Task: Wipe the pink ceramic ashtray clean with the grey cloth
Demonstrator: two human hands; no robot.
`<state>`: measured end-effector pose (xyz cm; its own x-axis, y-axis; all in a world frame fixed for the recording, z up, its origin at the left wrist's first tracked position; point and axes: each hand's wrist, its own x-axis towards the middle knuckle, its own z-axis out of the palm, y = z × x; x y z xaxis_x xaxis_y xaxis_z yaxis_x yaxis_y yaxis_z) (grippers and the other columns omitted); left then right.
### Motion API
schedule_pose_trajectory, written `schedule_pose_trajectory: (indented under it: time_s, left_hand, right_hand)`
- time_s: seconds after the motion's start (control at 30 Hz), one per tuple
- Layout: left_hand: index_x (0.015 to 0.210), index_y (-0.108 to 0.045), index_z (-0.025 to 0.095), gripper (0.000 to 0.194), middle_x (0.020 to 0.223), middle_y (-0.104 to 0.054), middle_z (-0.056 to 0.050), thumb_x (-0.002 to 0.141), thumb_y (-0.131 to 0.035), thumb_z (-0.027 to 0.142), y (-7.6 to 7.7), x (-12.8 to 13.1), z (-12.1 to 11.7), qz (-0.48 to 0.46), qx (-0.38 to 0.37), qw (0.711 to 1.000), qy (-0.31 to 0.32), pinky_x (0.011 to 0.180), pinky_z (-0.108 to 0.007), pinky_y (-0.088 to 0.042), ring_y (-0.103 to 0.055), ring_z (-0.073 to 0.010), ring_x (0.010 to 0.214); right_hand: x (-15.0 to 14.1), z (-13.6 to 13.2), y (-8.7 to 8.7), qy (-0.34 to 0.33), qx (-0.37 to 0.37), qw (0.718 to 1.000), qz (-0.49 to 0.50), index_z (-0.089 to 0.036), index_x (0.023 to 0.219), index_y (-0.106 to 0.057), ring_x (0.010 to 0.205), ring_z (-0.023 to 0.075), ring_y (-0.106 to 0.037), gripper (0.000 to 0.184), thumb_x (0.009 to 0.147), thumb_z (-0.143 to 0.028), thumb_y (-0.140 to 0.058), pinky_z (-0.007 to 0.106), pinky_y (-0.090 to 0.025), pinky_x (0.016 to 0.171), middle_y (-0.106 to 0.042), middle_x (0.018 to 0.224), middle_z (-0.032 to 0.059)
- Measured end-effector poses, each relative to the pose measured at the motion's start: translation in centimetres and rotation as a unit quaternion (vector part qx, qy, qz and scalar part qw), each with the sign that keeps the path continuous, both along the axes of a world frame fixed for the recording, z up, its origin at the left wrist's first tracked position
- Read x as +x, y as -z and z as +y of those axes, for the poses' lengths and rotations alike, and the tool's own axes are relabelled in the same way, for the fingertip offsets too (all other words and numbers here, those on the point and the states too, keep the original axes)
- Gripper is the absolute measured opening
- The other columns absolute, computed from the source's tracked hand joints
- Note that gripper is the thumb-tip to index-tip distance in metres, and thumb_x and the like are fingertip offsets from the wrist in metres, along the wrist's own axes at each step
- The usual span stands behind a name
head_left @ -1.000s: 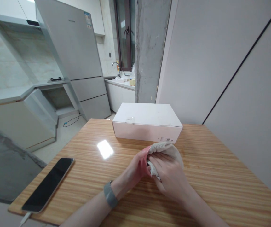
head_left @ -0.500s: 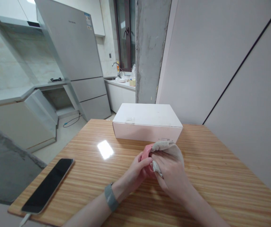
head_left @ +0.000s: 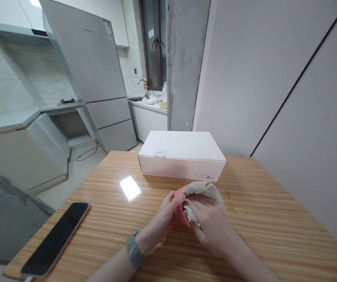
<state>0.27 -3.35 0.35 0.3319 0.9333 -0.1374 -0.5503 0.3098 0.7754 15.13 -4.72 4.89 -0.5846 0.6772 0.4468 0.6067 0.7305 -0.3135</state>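
Head view: a tall refrigerator point(head_left: 104, 62) stands beyond the work area, well apart from it, and has no evident bearing on the handling.

Next in size is the wood-grain bench point(head_left: 259, 211), which supports everything inspected. At its far side a closed white box point(head_left: 183, 147) lies flat; that position seems to leave the near surface free for the forearms.

Both hands work close together in front of the box. The left hand point(head_left: 164, 215) is clamped on a pink hollow item point(head_left: 181, 191), thumb at the rim, fingers around the far side and partly hidden. This grip appears chosen to steady the wall and keep the mouth turned toward the other hand. The right hand point(head_left: 215, 225) is closed on a pale ribbed cloth point(head_left: 208, 190), its fingertips tucked into the opening; the cloth bunches over the knuckles and a loose end hangs at the rim, probably so that fabric lies between fingers and inner wall. Whether the item's base touches the surface cannot be determined.

A dark-screened phone point(head_left: 57, 239) lies near the left edge, apart from the elbows' path, with a white lead point(head_left: 29, 279) at its near end, presumably placed there for charging. Smallest noted: a grey wristband point(head_left: 134, 250) on the left wrist, clear of the cloth.
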Motion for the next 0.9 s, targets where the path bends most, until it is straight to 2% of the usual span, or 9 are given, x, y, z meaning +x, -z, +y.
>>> schedule_pose_trajectory:
  time_s: [0.2,0.27,0.33,0.4,0.5,0.57,0.63,0.77,0.9]
  left_hand:
    - [0.089,-0.053,0.018,0.036,0.085,-0.065,-0.002,0.068,-0.079,0.032,-0.2,0.1,0.2,0.013,-0.002,0.997,-0.072,0.065,-0.025,-0.047,-0.061,-0.0141,0.072]
    - [0.090,-0.053,0.018,0.040,0.086,-0.065,-0.002,0.066,-0.081,0.034,-0.2,-0.1,0.5,0.032,-0.003,0.995,-0.099,0.068,-0.027,-0.048,-0.063,-0.0163,0.075]
    - [0.092,-0.055,0.017,0.042,0.088,-0.067,-0.003,0.065,-0.082,0.035,-0.1,-0.3,0.9,0.034,-0.006,0.991,-0.126,0.072,-0.028,-0.048,-0.064,-0.0179,0.080]
    - [0.093,-0.057,0.016,0.041,0.091,-0.068,-0.005,0.066,-0.081,0.035,0.0,-0.5,1.3,0.018,-0.014,0.989,-0.147,0.076,-0.029,-0.048,-0.064,-0.0188,0.084]
    - [0.100,-0.062,0.014,0.039,0.100,-0.070,-0.008,0.074,-0.073,0.040,-0.3,-1.0,1.8,-0.028,-0.028,0.990,-0.137,0.080,-0.030,-0.048,-0.064,-0.0214,0.093]
    - [0.109,-0.064,0.012,0.042,0.104,-0.071,-0.010,0.080,-0.065,0.043,-0.7,-1.4,2.0,-0.066,-0.040,0.992,-0.097,0.080,-0.030,-0.049,-0.064,-0.0224,0.096]
    - [0.113,-0.065,0.012,0.044,0.102,-0.072,-0.009,0.084,-0.059,0.045,-1.0,-2.0,2.1,-0.097,-0.072,0.992,-0.042,0.076,-0.028,-0.050,-0.066,-0.0206,0.090]
    - [0.106,-0.068,0.011,0.044,0.090,-0.074,-0.008,0.087,-0.055,0.049,-1.4,-2.9,1.7,-0.155,-0.148,0.974,0.078,0.065,-0.025,-0.049,-0.067,-0.0162,0.072]
    - [0.103,-0.068,0.008,0.045,0.087,-0.073,-0.010,0.087,-0.054,0.048,-1.3,-2.8,0.9,-0.159,-0.157,0.965,0.139,0.065,-0.025,-0.049,-0.066,-0.0158,0.067]
  right_hand:
    - [0.6,0.7,0.2,-0.004,-0.036,0.996,0.083,-0.014,0.119,-0.060,0.114,0.0283,-0.059,0.034,0.092,-0.020,-0.041,0.047,-0.045,0.101,-0.067,0.119,0.0148]
    - [1.0,1.0,0.3,-0.016,-0.092,0.984,0.149,-0.017,0.121,-0.062,0.118,0.0269,-0.058,0.035,0.095,-0.026,-0.040,0.047,-0.043,0.104,-0.066,0.124,0.0119]
    - [1.6,1.4,0.7,-0.005,-0.187,0.949,0.253,-0.019,0.119,-0.065,0.119,0.0272,-0.058,0.036,0.097,-0.033,-0.040,0.048,-0.042,0.106,-0.067,0.123,0.0105]
    - [2.4,2.2,1.3,0.035,-0.279,0.873,0.397,-0.020,0.111,-0.070,0.114,0.0281,-0.063,0.037,0.096,-0.040,-0.043,0.047,-0.045,0.103,-0.072,0.114,0.0102]
    - [4.2,3.6,1.8,0.127,-0.313,0.710,0.618,-0.026,0.098,-0.073,0.097,0.0279,-0.071,0.026,0.086,-0.044,-0.060,0.044,-0.057,0.088,-0.077,0.097,0.0047]
    - [5.3,4.5,1.6,0.139,-0.361,0.616,0.686,-0.025,0.094,-0.073,0.096,0.0277,-0.071,0.023,0.086,-0.041,-0.059,0.046,-0.056,0.090,-0.078,0.095,0.0043]
    - [5.8,5.0,1.1,0.126,-0.413,0.563,0.704,-0.024,0.093,-0.073,0.099,0.0276,-0.070,0.025,0.088,-0.039,-0.054,0.049,-0.054,0.092,-0.078,0.097,0.0054]
    - [4.6,4.3,0.3,0.086,-0.474,0.538,0.692,-0.022,0.092,-0.073,0.102,0.0282,-0.069,0.033,0.090,-0.042,-0.048,0.050,-0.051,0.094,-0.078,0.096,0.0074]
    - [2.8,2.6,0.5,0.049,-0.519,0.573,0.632,-0.018,0.089,-0.074,0.094,0.0301,-0.072,0.034,0.083,-0.048,-0.060,0.046,-0.055,0.088,-0.078,0.088,0.0087]
